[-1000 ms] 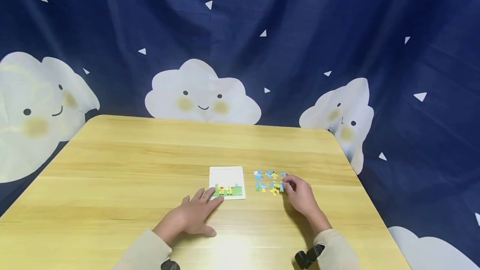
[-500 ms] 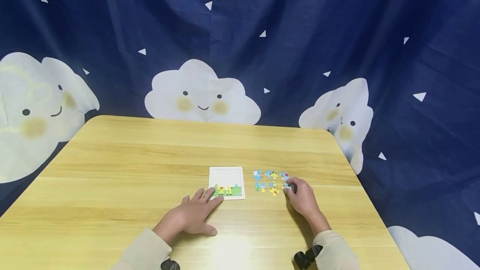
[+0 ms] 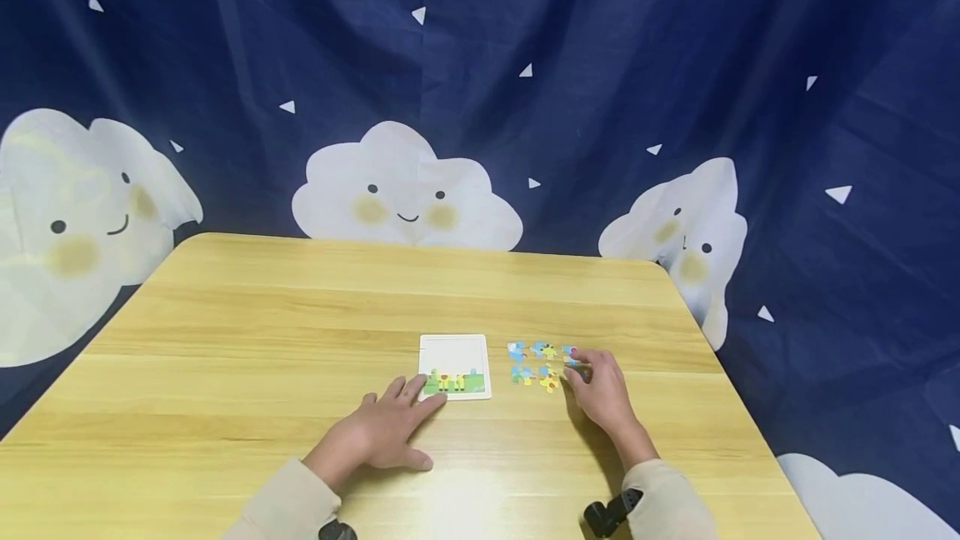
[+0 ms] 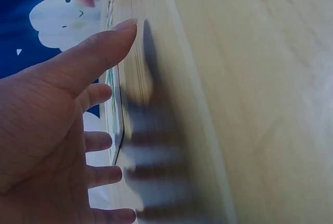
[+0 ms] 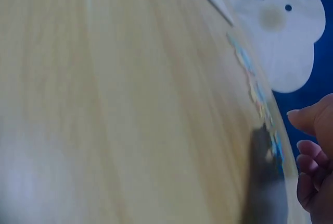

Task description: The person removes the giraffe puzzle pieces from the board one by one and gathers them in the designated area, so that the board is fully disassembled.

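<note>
My left hand point(image 3: 384, 430) lies flat with fingers spread, its fingertips at the lower left corner of a white puzzle tray point(image 3: 453, 353). Green pieces with yellow animal legs point(image 3: 450, 382) fill the tray's bottom strip. Right of the tray, several loose jigsaw pieces point(image 3: 548, 383) in blue, yellow and green lie in two rows. Over the right end of these rows hovers my right hand point(image 3: 603, 394), partly covering the pieces there. In the right wrist view its thumb point(image 5: 307, 119) stands apart from the loosely bent fingers, and no piece shows between them.
A light wooden table point(image 3: 300, 307) carries everything. Behind its far edge hangs a dark blue curtain point(image 3: 480, 40) with smiling clouds. Black wrist cameras point(image 3: 611, 513) sit at both sleeves.
My right hand has shifted slightly at the right end of the loose pieces, and its fingertips now cover part of the upper right piece. The left hand and tray stay put.
</note>
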The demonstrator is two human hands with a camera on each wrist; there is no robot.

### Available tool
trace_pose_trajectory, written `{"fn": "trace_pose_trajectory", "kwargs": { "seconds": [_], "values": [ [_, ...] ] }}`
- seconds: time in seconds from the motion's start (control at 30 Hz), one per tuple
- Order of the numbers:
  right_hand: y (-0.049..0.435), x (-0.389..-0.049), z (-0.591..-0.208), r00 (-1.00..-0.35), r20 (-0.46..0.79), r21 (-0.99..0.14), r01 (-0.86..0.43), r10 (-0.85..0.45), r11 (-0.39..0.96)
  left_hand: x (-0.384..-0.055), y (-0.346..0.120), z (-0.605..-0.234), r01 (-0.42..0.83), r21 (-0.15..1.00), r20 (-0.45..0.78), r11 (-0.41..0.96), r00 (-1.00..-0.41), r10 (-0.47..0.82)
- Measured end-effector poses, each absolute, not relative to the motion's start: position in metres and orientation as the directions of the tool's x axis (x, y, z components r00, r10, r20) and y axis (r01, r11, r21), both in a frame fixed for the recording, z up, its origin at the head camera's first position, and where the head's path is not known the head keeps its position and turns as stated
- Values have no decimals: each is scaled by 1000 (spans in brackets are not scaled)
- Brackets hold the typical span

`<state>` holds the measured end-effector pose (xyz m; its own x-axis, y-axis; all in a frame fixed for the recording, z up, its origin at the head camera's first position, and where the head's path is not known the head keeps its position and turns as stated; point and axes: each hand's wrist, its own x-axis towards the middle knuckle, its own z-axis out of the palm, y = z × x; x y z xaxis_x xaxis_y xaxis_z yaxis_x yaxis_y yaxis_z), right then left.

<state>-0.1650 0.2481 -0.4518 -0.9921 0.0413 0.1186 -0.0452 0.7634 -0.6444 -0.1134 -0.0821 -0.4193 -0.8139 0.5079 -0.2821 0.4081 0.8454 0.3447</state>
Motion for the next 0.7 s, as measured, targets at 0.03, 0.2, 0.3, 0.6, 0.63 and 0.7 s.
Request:
{"fn": "trace_pose_trajectory", "kwargs": {
  "seconds": [0.03,0.2,0.3,0.6,0.63,0.7],
  "values": [
    [245,-166,-451,-992,121,-655,-51,37,754,-113,-83,-419,407,344,-284,846,-814,507],
    [226,-169,-446,-991,135,-693,-95,-1,714,-111,-85,-420,406,338,-283,849,-816,504],
    [214,-171,-443,-989,142,-699,-122,-31,705,-111,-86,-421,412,336,-278,847,-816,507],
    [173,-177,-445,-974,174,-697,-227,-146,680,-109,-87,-420,410,337,-284,848,-814,507],
    [168,-177,-445,-972,173,-697,-236,-161,677,-109,-87,-420,409,338,-286,848,-814,506],
    [159,-176,-446,-964,181,-694,-265,-194,670,-108,-87,-420,409,337,-287,848,-813,507]
  ]
}}
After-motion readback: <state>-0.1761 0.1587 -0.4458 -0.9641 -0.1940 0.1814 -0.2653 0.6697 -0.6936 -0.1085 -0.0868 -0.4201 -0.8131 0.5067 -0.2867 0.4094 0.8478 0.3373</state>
